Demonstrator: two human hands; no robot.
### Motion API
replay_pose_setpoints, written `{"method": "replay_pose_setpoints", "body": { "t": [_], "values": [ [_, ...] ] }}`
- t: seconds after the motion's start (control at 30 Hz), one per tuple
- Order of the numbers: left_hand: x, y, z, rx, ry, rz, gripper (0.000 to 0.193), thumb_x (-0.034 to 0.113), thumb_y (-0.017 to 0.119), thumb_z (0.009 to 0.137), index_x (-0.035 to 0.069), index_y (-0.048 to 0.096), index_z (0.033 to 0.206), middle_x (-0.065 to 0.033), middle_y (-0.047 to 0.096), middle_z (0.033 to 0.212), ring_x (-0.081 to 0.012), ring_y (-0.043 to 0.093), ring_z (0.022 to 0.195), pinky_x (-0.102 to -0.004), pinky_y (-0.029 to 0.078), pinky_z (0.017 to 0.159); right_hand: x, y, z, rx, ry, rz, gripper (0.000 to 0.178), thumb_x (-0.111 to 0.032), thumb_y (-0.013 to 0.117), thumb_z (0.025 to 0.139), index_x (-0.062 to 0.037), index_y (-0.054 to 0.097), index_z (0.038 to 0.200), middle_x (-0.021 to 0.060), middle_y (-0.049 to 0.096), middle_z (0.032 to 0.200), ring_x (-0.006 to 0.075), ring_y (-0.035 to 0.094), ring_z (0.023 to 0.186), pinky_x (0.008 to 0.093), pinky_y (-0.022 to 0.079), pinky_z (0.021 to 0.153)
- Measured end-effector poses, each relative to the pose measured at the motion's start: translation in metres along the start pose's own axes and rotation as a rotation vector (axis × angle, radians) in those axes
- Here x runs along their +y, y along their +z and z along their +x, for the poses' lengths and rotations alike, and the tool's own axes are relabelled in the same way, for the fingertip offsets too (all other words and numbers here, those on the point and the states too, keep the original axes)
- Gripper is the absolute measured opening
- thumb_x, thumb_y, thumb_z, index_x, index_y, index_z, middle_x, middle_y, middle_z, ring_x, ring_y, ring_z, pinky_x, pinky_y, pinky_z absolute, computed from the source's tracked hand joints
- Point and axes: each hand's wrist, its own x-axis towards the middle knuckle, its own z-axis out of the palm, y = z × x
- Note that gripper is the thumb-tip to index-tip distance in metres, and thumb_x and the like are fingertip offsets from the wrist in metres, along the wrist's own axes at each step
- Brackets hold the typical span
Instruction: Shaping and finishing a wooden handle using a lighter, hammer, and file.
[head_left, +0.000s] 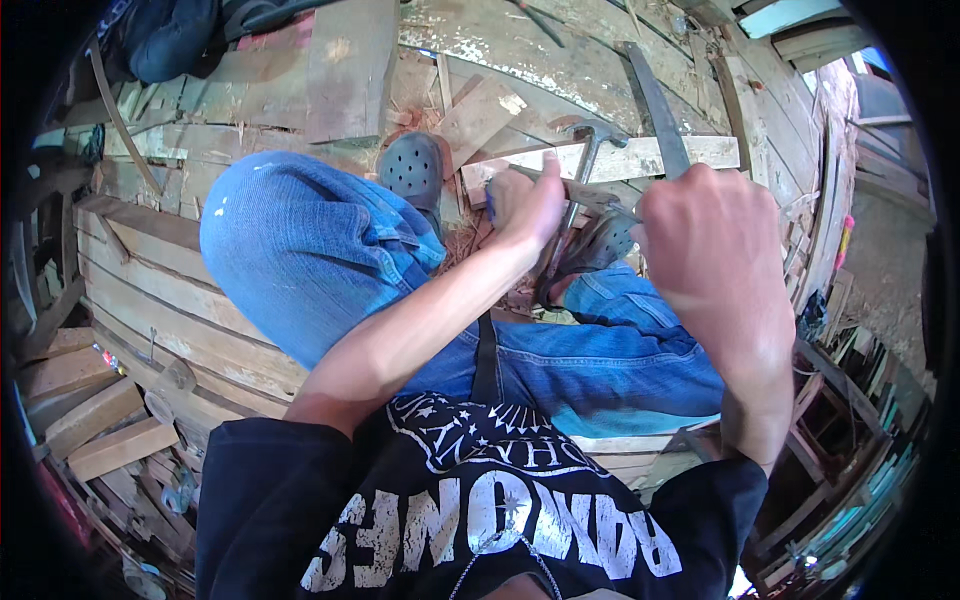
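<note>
My right hand (715, 240) is raised at the right, fist closed around the handle of a long dark flat blade (655, 105) that points up and away from me. My left hand (525, 205) reaches forward between my knees and grips one end of a thin grey wooden strip (590, 195), its thumb resting against a pale wooden batten (640, 155) lying crosswise. A claw hammer (592, 140) lies on the batten between the two hands, its handle running down toward my feet. The strip's far end is hidden behind my right hand.
I sit on rough plank flooring (180, 330) in blue jeans, grey perforated clogs (412, 168) on my feet. Loose board offcuts (480, 115) and wood chips lie ahead. Short wooden blocks (105, 430) are stacked at lower left, and more timber leans at the right.
</note>
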Motion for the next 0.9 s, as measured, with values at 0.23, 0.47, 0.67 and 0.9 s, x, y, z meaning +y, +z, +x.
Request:
{"method": "replay_pose_setpoints", "body": {
  "t": [0.23,0.47,0.67,0.9],
  "values": [
    [0.047,-0.021,-0.053,-0.216,1.099,0.058,0.021,0.014,0.053,0.085,-0.001,0.058,0.099,-0.0154,0.059,0.094,-0.0323,0.056,0.093,-0.0406,0.042,0.084,0.012,0.009,-0.003,0.183,-0.022,0.037,0.008,-0.008,0.058,0.067,-0.0033,0.061,0.061,0.0153,0.059,0.062,0.0287,0.062,0.06,0.0379,0.047,0.052],
    [0.057,-0.025,-0.056,-0.298,1.584,0.231,0.022,-0.003,0.065,0.068,-0.002,0.061,0.09,-0.0143,0.064,0.088,-0.03,0.062,0.085,-0.0394,0.046,0.083,0.012,0.008,-0.001,0.28,-0.018,0.014,0.008,-0.011,0.068,0.056,-0.0077,0.061,0.057,0.0068,0.059,0.058,0.0197,0.064,0.061,0.0285,0.048,0.05],
    [0.056,-0.023,-0.058,-0.203,1.549,0.297,0.021,-0.005,0.065,0.065,-0.001,0.064,0.085,-0.0106,0.065,0.072,-0.0275,0.064,0.072,-0.0403,0.048,0.083,0.04,0.011,0.003,0.532,-0.209,0.202,0.034,-0.021,0.07,0.068,0.001,0.061,0.092,0.0089,0.058,0.068,0.0195,0.058,0.058,0.0289,0.044,0.052],
    [0.048,-0.012,-0.041,-0.072,1.649,0.153,0.007,-0.003,0.06,0.081,-0.002,0.06,0.088,-0.0107,0.069,0.083,-0.0222,0.067,0.075,-0.0304,0.053,0.069,0.111,0.106,0.046,0.564,0.666,1.241,0.062,-0.056,0.061,0.078,0.0037,0.064,0.096,0.0088,0.065,0.078,0.0154,0.06,0.07,0.0301,0.048,0.066]
  ]
}}
